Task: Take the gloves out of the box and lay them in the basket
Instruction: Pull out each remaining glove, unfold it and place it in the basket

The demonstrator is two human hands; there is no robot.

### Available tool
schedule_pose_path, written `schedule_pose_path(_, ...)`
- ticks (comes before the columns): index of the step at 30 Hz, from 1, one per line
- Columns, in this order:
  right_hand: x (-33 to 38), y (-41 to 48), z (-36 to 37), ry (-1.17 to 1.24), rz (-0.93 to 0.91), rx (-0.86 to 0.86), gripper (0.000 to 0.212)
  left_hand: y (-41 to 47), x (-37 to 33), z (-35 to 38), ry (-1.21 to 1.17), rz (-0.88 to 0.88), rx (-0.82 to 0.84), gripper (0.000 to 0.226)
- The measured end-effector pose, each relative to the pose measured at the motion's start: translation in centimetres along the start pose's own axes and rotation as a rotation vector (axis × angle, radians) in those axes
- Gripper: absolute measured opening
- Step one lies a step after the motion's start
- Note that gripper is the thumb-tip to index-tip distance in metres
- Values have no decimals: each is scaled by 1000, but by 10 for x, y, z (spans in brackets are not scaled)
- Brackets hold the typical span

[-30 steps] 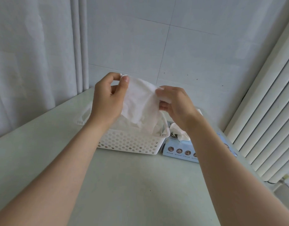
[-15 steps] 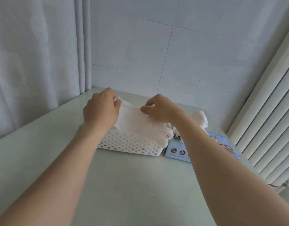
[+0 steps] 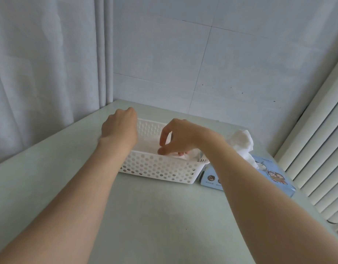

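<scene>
1. Laying glove (image 3: 192, 156) flat in basket (image 3: 156, 172): right grip (image 3: 179, 138) pinches it between thumb and fingertips, low inside, near the front wall.
2. Left grip (image 3: 118, 128): curled over basket's left end; hold not discernible.
3. Advice: release only once glove lies smooth, edges within rim.
4. Box (image 3: 273, 176): beside basket, next glove (image 3: 242, 143) protruding.

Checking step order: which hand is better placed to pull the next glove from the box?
Right, most likely. The right hand pinches the laid glove at the right end of the basket, beside the box, whose next glove sticks up close by. The left hand is over the basket's left end.
</scene>
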State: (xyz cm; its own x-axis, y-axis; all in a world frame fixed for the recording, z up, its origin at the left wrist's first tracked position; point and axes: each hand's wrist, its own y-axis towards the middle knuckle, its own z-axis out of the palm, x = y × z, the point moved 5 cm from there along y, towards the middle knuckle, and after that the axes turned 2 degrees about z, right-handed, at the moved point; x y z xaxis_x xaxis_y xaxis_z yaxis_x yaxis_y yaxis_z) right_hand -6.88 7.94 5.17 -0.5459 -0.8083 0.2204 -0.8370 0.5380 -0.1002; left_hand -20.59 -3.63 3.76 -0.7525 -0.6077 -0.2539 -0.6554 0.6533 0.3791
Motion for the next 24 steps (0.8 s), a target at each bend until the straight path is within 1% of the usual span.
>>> schedule_pose_path(2, -7, 4, 5, -75, 21, 18, 30, 3, -5, 0, 24, 93, 0, 31)
schedule_pose_path(4, -14, 11, 14, -120, 74, 83, 41, 4, -8, 4, -11, 167, 49, 25)
schedule_pose_path(7, -19, 16, 24, -147, 105, 158, 59, 2, -8, 14, -183, 134, 274, 15)
schedule_pose_path(9, -18, 13, 23, -88, 108, 151, 53, 0, -9, 20, -195, 109, 409, 12)
schedule_pose_path(11, -18, 14, 21, 24, 126, 95, 38, 1, -9, 21, -191, 98, 455, 13)
schedule_pose_path(12, -20, 17, 21, 28, 128, 56, 33, 1, -10, 21, -191, 98, 470, 15)
schedule_pose_path(13, -20, 18, 21, -23, 126, 22, 30, 0, -10, 21, -187, 102, 494, 16)
schedule_pose_path(15, -18, 19, 22, -195, 108, -21, 40, -2, -12, 23, -186, 114, 553, 22)
schedule_pose_path(17, -16, 17, 26, -272, 93, -14, 55, -5, -13, 23, -192, 121, 609, 27)
schedule_pose_path(21, -19, 20, 37, -182, 86, 106, 73, -5, -15, 25, -172, 138, 653, 34)
schedule_pose_path(23, -20, 18, 37, -156, 80, 140, 80, -4, -15, 24, -163, 147, 614, 28)
schedule_pose_path(24, -20, 15, 35, -140, 74, 136, 82, -2, -14, 24, -165, 154, 569, 23)
